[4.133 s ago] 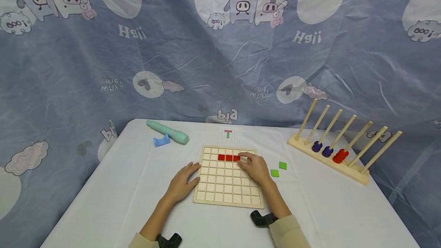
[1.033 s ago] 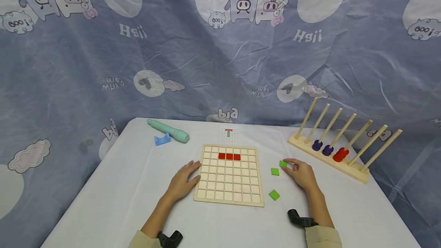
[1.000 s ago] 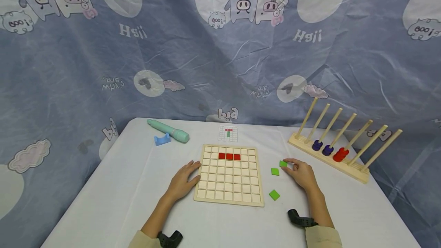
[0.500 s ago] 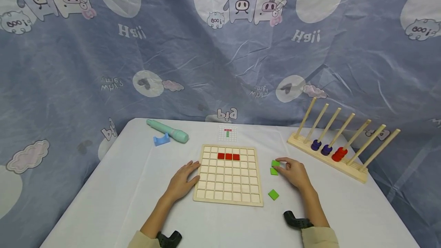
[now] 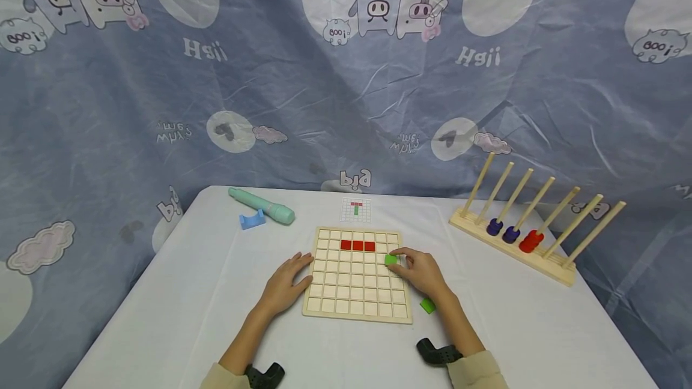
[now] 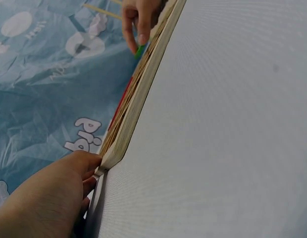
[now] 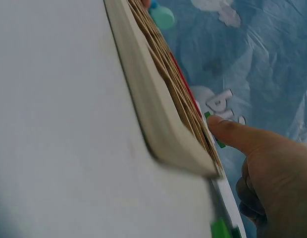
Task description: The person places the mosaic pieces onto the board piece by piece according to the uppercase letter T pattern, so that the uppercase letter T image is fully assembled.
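A square wooden grid board (image 5: 357,312) lies on the white table, with a row of three red tiles (image 5: 358,245) in its upper part. My right hand (image 5: 424,272) pinches a green square tile (image 5: 391,260) between thumb and finger, above the board's right columns. In the left wrist view the same green tile (image 6: 139,51) shows at the fingertips. My left hand (image 5: 285,284) rests against the board's left edge, fingers spread and relaxed. Another green tile (image 5: 427,305) lies right of the board, partly beside my right forearm.
A small card (image 5: 355,209) with a red and green T pattern lies behind the board. Back left are a mint-green microphone-shaped object (image 5: 262,204) and a blue holder (image 5: 252,220). A wooden peg stand (image 5: 513,249) with blue and red rings stands at right.
My right hand has picked up a green tile from the table's right side and carried it left over the board. Earlier it was at the red row. My left hand stays put.
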`<state>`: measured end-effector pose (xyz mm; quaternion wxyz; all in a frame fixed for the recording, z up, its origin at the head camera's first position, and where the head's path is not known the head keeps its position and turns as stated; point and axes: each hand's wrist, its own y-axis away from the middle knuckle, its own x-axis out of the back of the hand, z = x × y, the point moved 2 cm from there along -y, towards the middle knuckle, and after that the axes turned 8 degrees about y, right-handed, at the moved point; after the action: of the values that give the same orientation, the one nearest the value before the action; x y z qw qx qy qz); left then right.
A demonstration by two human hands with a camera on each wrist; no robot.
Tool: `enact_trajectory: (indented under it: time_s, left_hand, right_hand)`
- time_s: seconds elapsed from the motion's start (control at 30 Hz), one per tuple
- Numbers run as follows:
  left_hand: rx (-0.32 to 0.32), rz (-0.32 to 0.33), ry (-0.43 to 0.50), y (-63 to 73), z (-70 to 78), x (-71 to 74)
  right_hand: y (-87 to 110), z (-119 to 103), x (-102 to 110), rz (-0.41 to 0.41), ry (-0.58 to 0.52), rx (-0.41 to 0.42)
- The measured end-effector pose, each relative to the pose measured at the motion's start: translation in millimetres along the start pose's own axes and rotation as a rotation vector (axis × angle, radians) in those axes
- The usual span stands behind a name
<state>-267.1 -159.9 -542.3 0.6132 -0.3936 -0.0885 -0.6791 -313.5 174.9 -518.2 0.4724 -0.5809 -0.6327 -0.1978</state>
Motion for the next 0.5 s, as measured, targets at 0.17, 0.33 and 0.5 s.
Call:
enact_trajectory:
  time_s: [0.17, 0.33, 0.5]
  left_hand:
    - [0.042, -0.034, 0.014, -0.5, -1.7, 0.6]
    - [0.019, -0.020, 0.017, -0.1, -1.3, 0.6]
    - [0.031, -0.024, 0.014, 0.2, -1.4, 0.0]
  right_hand:
    - [-6.0, -21, -15, -0.035, -0.018, 0.024]
    - [-11.9, -36, -28, -0.040, -0.028, 0.062]
    - [-17.7, -46, -37, -0.033, -0.029, 0.080]
